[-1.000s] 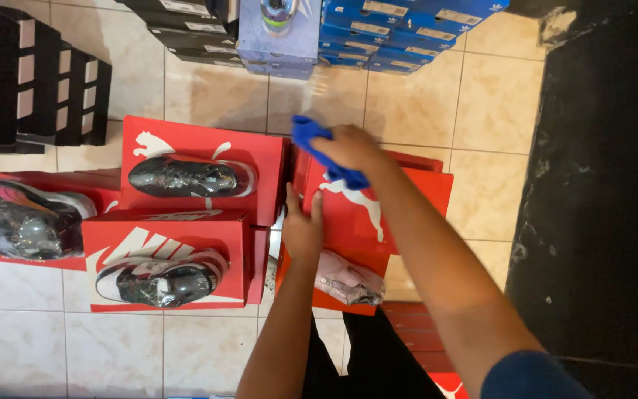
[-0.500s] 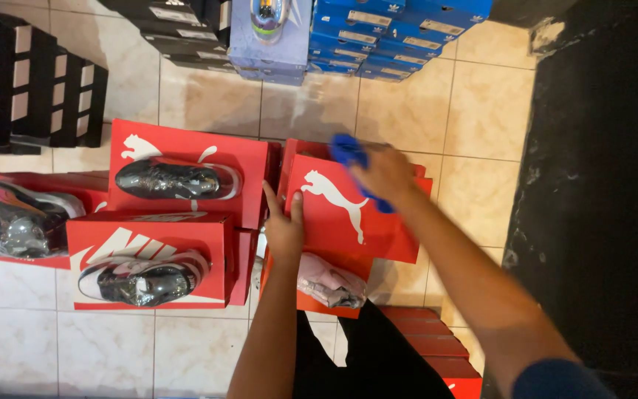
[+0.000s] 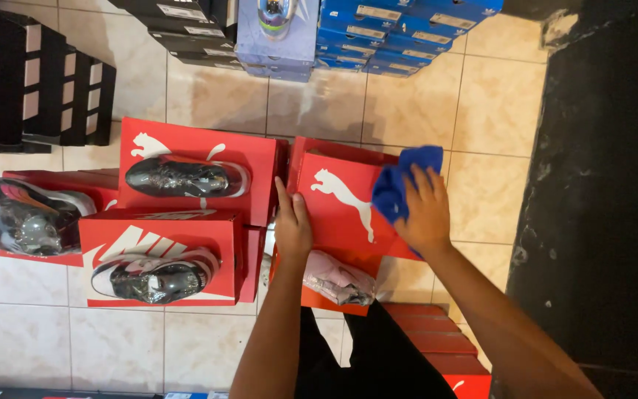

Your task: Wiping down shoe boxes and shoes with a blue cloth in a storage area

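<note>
Wiping a box lid, by the look of it, mid-stroke. Right hand (image 3: 426,210) spread almost flat, fingers long and slightly apart, pinning a bunched blue cloth (image 3: 400,181) against the far right corner of a red cardboard box (image 3: 341,203); pressing rather than clenching. Left hand (image 3: 292,225) open too, fingers together, laid along the box's left edge, bracing without gripping. Box tilted, resting on other red boxes, near the middle of the view.

Judged from this: calls for firm bracing at the left edge while the cloth presses, since the tilted box looks free to slide.

Cloth soft and crumpled; lid smooth, matt, sharp-cornered. Just below, a pale pink shoe (image 3: 337,279) in crinkled clear wrap. To the left, three more glossy wrapped shoes (image 3: 186,177) on red boxes. Underneath, shiny beige floor tiles (image 3: 422,96).
</note>
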